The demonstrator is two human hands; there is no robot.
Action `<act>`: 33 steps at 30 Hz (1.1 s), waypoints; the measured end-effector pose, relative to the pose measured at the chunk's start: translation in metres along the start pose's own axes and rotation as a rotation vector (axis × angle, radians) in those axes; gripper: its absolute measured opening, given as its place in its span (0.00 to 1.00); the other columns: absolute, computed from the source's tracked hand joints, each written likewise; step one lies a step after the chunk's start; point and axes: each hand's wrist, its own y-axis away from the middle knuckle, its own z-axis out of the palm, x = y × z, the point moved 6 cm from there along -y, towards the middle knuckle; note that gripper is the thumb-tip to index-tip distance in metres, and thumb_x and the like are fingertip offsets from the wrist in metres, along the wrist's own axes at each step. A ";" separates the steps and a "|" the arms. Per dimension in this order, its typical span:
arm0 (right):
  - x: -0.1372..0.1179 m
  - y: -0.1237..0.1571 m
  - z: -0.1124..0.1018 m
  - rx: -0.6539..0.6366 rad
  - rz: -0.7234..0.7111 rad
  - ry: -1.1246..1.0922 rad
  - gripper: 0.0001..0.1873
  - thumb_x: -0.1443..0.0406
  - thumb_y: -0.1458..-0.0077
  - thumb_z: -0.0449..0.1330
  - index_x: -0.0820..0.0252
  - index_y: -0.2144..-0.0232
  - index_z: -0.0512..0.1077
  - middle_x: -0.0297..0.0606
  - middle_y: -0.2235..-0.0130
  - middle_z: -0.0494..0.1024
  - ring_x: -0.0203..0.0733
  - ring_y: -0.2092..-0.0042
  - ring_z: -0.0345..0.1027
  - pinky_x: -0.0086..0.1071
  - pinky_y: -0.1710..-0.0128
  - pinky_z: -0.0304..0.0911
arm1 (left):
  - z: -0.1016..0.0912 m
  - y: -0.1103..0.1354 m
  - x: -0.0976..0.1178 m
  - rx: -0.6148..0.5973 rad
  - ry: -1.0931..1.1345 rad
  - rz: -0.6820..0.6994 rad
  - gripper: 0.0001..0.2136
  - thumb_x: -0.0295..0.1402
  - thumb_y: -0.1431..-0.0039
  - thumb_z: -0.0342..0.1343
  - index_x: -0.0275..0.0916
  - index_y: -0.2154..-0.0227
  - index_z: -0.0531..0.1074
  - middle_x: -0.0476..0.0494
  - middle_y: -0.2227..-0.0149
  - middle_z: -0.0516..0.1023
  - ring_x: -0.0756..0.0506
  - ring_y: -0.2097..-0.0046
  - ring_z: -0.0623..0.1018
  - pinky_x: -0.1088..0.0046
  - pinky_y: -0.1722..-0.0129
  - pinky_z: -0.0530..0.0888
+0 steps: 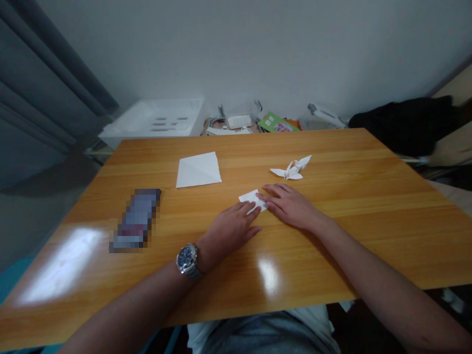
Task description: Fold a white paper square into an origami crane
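Both unclenched, the left hand [231,227] and right hand [289,206] touch a small white paper [248,196] midway between the side edges of the table [361,211]. Toward the far right corner lies a paper bird [293,172]; toward the far left, a larger sheet [199,170].

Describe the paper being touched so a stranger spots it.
On the orange-brown wooden table, find where the bare left hand and right hand converge. Partly covered by them lies a small white paper piece. Unlike the larger flat white paper sheet and winged white paper figure, it is being touched.

Slvr watch [188,259] w/ dk dial [186,255].
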 end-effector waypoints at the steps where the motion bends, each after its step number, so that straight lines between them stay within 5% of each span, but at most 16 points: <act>1: 0.000 0.000 0.000 0.003 0.004 0.006 0.23 0.57 0.28 0.47 0.51 0.36 0.69 0.48 0.37 0.69 0.55 0.38 0.62 0.54 0.38 0.62 | 0.001 0.000 0.000 -0.002 0.000 -0.002 0.23 0.42 0.30 0.53 0.36 0.38 0.65 0.35 0.38 0.71 0.37 0.38 0.71 0.59 0.40 0.73; 15: 0.008 -0.004 0.008 0.032 0.086 0.028 0.25 0.56 0.28 0.46 0.53 0.35 0.67 0.45 0.36 0.69 0.54 0.37 0.61 0.52 0.38 0.61 | 0.001 -0.001 0.003 0.004 -0.009 0.000 0.24 0.42 0.31 0.54 0.33 0.38 0.65 0.34 0.37 0.70 0.37 0.38 0.71 0.61 0.40 0.72; 23: 0.008 -0.002 0.004 0.027 -0.030 -0.029 0.24 0.57 0.28 0.47 0.53 0.36 0.67 0.43 0.33 0.67 0.50 0.34 0.59 0.50 0.34 0.57 | -0.002 0.002 -0.023 0.004 -0.014 0.080 0.22 0.43 0.29 0.51 0.39 0.37 0.66 0.39 0.35 0.69 0.39 0.34 0.68 0.58 0.31 0.61; 33: -0.004 0.001 0.007 -0.068 -0.095 0.005 0.25 0.55 0.28 0.49 0.47 0.33 0.63 0.42 0.31 0.62 0.52 0.32 0.56 0.52 0.35 0.57 | -0.001 0.004 -0.022 -0.018 0.007 0.012 0.24 0.41 0.30 0.53 0.38 0.36 0.64 0.38 0.35 0.69 0.38 0.37 0.71 0.59 0.36 0.69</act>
